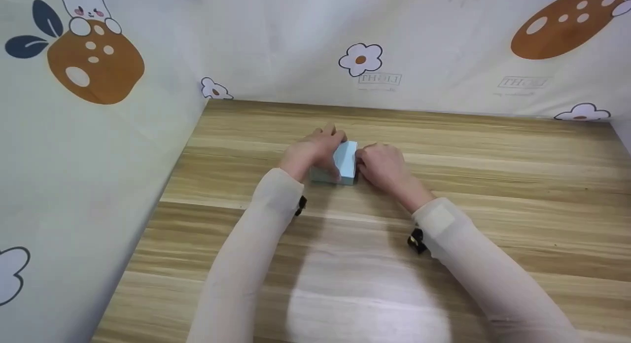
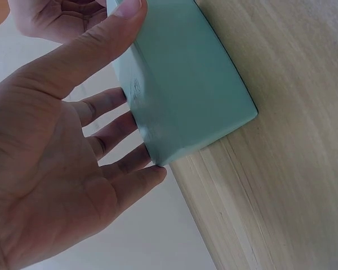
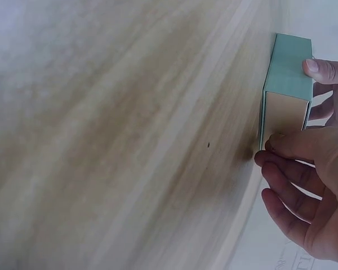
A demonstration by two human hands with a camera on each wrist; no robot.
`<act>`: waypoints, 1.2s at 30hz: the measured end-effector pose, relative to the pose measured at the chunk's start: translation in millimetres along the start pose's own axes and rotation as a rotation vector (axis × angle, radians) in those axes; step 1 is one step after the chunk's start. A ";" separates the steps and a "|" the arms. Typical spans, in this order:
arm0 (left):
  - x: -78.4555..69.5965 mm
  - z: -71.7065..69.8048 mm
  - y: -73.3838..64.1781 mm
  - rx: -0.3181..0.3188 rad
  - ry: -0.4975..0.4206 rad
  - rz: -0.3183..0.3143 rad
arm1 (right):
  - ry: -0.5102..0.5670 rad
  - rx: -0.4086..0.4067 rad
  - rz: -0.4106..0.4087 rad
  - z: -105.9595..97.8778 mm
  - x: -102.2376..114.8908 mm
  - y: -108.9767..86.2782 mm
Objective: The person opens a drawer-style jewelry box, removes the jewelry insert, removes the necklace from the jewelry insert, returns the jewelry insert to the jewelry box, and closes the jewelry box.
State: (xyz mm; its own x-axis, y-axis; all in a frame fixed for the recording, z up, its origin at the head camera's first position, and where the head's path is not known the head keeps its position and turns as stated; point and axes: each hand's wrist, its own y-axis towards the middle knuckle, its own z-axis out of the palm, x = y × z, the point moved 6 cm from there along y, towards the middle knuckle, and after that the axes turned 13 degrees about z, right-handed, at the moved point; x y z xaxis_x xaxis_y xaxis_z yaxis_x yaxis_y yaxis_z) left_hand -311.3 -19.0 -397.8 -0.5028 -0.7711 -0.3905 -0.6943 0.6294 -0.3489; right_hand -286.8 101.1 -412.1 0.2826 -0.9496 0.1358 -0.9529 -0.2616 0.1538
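Note:
A pale teal box [image 1: 347, 158] lies on the wooden tabletop in the head view. From its left side my left hand [image 1: 315, 150] grips it, thumb on the near side and fingers over the far edge. My right hand [image 1: 385, 166] is at the box's right end. The right wrist view shows that end as a plain brown panel [image 3: 285, 112] framed by the teal cover. There my right thumb and forefinger pinch at the panel's edge, with the other fingers loosely bent. Exactly what lies between those fingertips is hidden.
Wood-grain tabletop [image 1: 493, 185] surrounds the box. Behind it and to the left hang pale printed sheets [image 1: 291, 47] with flowers and orange fruit. Each sleeved forearm has a small black device at the wrist.

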 end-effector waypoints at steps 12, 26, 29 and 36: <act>3.0 0.5 -1.2 -0.014 -0.023 -0.017 | -0.007 0.005 -0.011 0.2 0.5 0.3; 3.6 1.4 -0.1 -0.011 -0.024 -0.027 | 0.004 0.005 -0.013 0.4 -2.0 -1.1; 2.7 0.9 0.0 -0.016 -0.029 -0.024 | -0.004 -0.007 -0.015 -0.3 -3.2 -1.8; 2.2 0.8 0.8 -0.030 -0.046 -0.024 | -0.003 -0.001 -0.015 -1.8 -5.5 -3.1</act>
State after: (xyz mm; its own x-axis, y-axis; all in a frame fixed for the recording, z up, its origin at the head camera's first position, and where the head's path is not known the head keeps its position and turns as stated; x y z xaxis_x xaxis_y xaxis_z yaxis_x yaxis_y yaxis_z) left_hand -312.5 -20.1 -399.6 -0.4625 -0.7802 -0.4212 -0.7212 0.6074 -0.3332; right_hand -285.2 107.4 -411.6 0.2965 -0.9462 0.1300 -0.9484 -0.2756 0.1571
